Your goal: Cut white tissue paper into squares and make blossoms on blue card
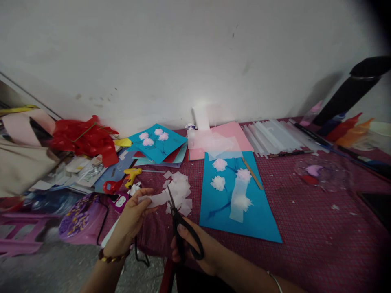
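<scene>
My left hand (138,211) pinches a narrow strip of thin white paper (157,199) that points to the right. In my right hand (195,248) is a pair of black-handled scissors (187,234), its blades parted at the strip's free end. Below and behind the blades lies a loose heap of cut white paper pieces (179,185). To the right, a blue sheet (220,215) carries several white and pale pink paper flowers (218,183) and painted dark branches. Another white paper strip (238,199) rests across that sheet, beside a thin brown stick (253,174).
A yellow glue gun (132,176) and a purple case (119,201) lie left of the heap. Behind are a finished-looking blue card (157,144), pink paper (233,132) and translucent glue sticks (273,136). Paint bottles (354,130) and a clear palette (324,175) are at right.
</scene>
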Motion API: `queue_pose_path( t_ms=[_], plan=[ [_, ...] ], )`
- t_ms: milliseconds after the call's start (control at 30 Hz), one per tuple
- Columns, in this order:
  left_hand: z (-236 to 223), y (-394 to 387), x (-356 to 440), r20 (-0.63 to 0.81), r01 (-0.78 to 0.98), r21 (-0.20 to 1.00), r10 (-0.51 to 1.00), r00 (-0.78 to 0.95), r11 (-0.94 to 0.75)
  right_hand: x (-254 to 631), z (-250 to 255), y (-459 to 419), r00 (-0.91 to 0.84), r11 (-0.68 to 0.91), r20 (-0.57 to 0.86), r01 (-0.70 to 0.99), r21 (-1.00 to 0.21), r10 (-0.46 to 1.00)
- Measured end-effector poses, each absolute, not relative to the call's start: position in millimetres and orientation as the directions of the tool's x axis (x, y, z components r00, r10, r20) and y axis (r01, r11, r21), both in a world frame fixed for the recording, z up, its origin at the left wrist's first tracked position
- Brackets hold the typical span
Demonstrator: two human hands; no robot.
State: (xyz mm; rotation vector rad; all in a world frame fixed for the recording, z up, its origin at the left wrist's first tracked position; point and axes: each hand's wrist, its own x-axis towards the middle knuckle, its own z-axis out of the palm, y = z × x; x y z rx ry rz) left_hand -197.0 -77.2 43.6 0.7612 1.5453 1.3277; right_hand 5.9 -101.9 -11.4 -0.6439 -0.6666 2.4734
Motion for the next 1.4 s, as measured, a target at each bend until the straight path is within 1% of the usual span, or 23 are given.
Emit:
queue_pose_path(
  t_ms=[267,400,500,600,700,767,867,967,1067,1167,1233,1300,1400],
  plan=[
    [39.4,-75.1,-196.0,-0.246,-0.107,0.969,0.902,-0.355,0.223,7.7,-11.8,-101.4,-0.737,-0.711,-0.286,-0.354,-0.608,0.612],
    [39.7,-74.2,-194.2,-0.25,-0.142,0.967,0.902,-0.352,0.212,7.6,-11.3,-101.2,-0.698,-0.666,-0.283,-0.365,-0.65,0.658],
    [41.2,-74.4,-192.3,-0.271,-0.183,0.959,0.893,-0.36,0.218,7.4,-11.8,-99.2,-0.672,-0.655,-0.297,-0.37,-0.659,0.678],
    [43.4,-72.9,-191.4,-0.282,-0.222,0.952,0.892,-0.353,0.213,8.3,-14.0,-96.5,-0.671,-0.694,-0.335,-0.378,-0.612,0.661],
    [46.3,-66.9,-192.4,-0.244,-0.23,0.959,0.898,-0.367,0.167,11.2,-17.4,-94.5,-0.7,-0.748,-0.352,-0.396,-0.533,0.622],
    [48.2,-60.2,-193.7,-0.216,-0.21,0.967,0.906,-0.363,0.146,13.8,-20.0,-93.9,-0.729,-0.766,-0.334,-0.396,-0.507,0.598],
    [50.1,-48.6,-194.5,-0.182,-0.178,0.976,0.923,-0.34,0.127,17.0,-23.1,-94.3,-0.786,-0.785,-0.289,-0.36,-0.504,0.547],
    [49.7,-39.9,-192.3,-0.179,-0.148,0.979,0.933,-0.312,0.139,19.1,-23.9,-94.7,-0.83,-0.8,-0.243,-0.34,-0.495,0.503],
    [47.0,-37.6,-189.5,-0.203,-0.127,0.977,0.938,-0.281,0.173,19.9,-22.7,-93.2,-0.83,-0.802,-0.219,-0.373,-0.467,0.513],
    [44.0,-39.6,-190.8,-0.22,-0.134,0.973,0.934,-0.282,0.189,20.2,-21.9,-90.8,-0.793,-0.803,-0.26,-0.419,-0.423,0.551],
    [42.8,-40.6,-194.8,-0.205,-0.161,0.974,0.928,-0.311,0.161,20.5,-22.6,-90.2,-0.769,-0.81,-0.306,-0.437,-0.39,0.562],
    [42.4,-40.5,-199.4,-0.173,-0.191,0.975,0.927,-0.332,0.113,20.9,-24.4,-91.1,-0.773,-0.824,-0.322,-0.428,-0.372,0.547],
    [41.7,-39.0,-202.7,-0.128,-0.211,0.976,0.935,-0.331,0.059,21.8,-28.1,-94.2,-0.817,-0.828,-0.26,-0.396,-0.397,0.515]
  ],
)
